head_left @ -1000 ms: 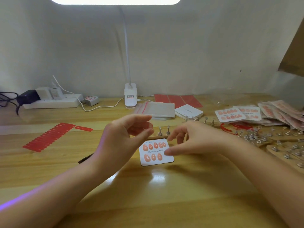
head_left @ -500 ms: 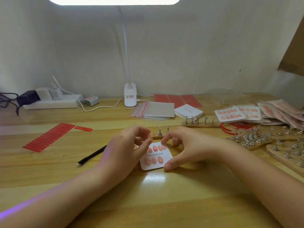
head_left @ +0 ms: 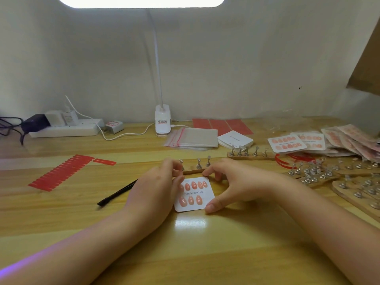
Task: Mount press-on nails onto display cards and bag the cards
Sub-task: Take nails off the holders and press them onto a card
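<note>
Card: white display card (head_left: 195, 194), rounded corners, flat on desk (head_left: 205, 254) near middle, a bit toward front edge; "Handmade Nail" printed across centre.
Nails: pink press-ons on card, top row w/ 4 showing plus one half-hidden by left hand, bottom row 3.
Left hand (head_left: 156, 188): fingers curled at card's left edge, covers that side; tips reach wooden stand (head_left: 195, 170) behind card. Can't tell if it grips anything.
Right hand (head_left: 232, 184): thumb at card's bottom-right corner, fingertips at top-right corner, pinching card's right side.
Finished cards (head_left: 286, 142): toward desk's right edge, overlapping.
Bags (head_left: 193, 137): clear, red-strip stack, back centre.
</note>
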A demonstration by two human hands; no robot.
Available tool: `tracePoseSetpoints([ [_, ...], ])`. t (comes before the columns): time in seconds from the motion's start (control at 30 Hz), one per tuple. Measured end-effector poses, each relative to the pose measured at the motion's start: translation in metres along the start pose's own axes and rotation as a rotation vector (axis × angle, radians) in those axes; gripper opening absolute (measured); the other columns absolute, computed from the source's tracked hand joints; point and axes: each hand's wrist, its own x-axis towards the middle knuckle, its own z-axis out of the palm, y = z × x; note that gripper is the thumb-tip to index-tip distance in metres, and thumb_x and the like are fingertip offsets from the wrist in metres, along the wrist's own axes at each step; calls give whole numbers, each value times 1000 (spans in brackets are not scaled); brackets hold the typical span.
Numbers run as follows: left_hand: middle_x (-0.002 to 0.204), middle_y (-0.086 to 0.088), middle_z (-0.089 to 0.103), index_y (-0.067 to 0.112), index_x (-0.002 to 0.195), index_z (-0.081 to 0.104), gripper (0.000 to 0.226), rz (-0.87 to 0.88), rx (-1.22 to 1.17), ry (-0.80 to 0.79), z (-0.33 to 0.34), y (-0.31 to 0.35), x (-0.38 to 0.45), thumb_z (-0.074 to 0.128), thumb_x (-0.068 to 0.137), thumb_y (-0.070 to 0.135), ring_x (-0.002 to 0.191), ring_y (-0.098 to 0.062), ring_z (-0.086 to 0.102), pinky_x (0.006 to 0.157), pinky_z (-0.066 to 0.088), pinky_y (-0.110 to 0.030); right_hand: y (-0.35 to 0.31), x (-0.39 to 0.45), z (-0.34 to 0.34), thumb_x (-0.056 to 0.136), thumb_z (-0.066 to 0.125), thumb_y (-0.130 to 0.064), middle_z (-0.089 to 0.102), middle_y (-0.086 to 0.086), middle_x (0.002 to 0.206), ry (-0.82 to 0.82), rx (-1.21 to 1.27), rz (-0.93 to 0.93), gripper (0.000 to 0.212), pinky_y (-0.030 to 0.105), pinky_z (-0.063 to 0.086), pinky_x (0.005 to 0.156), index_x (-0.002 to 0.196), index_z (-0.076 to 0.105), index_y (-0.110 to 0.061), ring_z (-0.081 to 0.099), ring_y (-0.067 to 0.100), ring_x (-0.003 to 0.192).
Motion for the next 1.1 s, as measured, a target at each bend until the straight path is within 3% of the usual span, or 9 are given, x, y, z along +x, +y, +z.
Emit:
tracePoseSetpoints([
  [0.23, 110, 11, 59, 28, 116, 46, 17, -10, -50, -39, -1, 1, -1, 46, 99, 30, 103, -10, 53, 86, 45, -31, -1, -1, 2, 56, 86, -55, 40, -26, 110, 39, 84, -15, 81, 19, 43, 85, 123, 44, -40, 47, 1, 103],
  [0.37, 95, 20, 53, 36, 106, 40, 14, 6, -171, -19, 0, -4, 2, 48, 99, 28, 89, 1, 55, 76, 48, -17, -3, -4, 6, 53, 91, -44, 50, -24, 107, 102, 229, -81, 77, 16, 49, 68, 114, 43, -42, 54, -3, 88],
  [0.53, 93, 28, 50, 35, 106, 45, 23, 106, -214, 78, -4, -11, 5, 55, 95, 18, 89, 13, 52, 74, 43, -3, -8, -5, 11, 57, 92, -21, 64, -5, 104, 110, 497, -149, 78, 23, 55, 69, 119, 45, -34, 65, 6, 76],
  [0.6, 93, 26, 52, 31, 108, 48, 23, 146, -227, 144, -9, -14, 9, 56, 94, 15, 89, 11, 55, 75, 44, -3, -9, -4, 11, 62, 89, -14, 70, 6, 104, 104, 784, -147, 73, 32, 59, 72, 121, 48, -26, 70, 16, 85],
  [0.67, 94, 24, 54, 25, 110, 52, 22, 161, -252, 213, -14, -16, 13, 57, 94, 12, 90, 9, 57, 76, 46, -5, -12, -3, 11, 73, 81, -7, 73, 10, 100, 128, 944, -126, 55, 31, 59, 72, 119, 53, -19, 72, 22, 88],
  [0.8, 98, 17, 61, 25, 110, 55, 21, 161, -309, 292, -20, -13, 16, 58, 93, 14, 94, 1, 60, 75, 50, -13, -22, -3, 11, 81, 71, 2, 74, 12, 81, 153, 1021, -78, 10, 21, 55, 57, 84, 71, -7, 71, 18, 70],
  [0.87, 104, 7, 64, 20, 113, 58, 20, 159, -246, 360, -26, -10, 16, 57, 93, 19, 90, -6, 62, 72, 54, -26, -28, -5, 7, 81, 69, 3, 74, 15, 78, 179, 1098, -57, 8, 21, 53, 52, 77, 71, -5, 71, 20, 66],
  [0.97, 113, 1, 59, 7, 112, 63, 23, 256, -123, 489, -38, -5, 18, 61, 92, 18, 104, -20, 59, 83, 52, -40, -36, -9, -1, 83, 65, 0, 74, 15, 77, 245, 1227, -26, 6, 20, 51, 48, 81, 69, -4, 71, 19, 63],
  [1.1, 109, 1, 62, 14, 101, 72, 21, 394, -14, 475, -44, 12, 14, 68, 85, 29, 106, -20, 51, 93, 36, -22, -43, -15, -7, 85, 65, -1, 74, 12, 73, 334, 1288, -21, 5, 19, 50, 46, 81, 67, -4, 71, 18, 60],
])
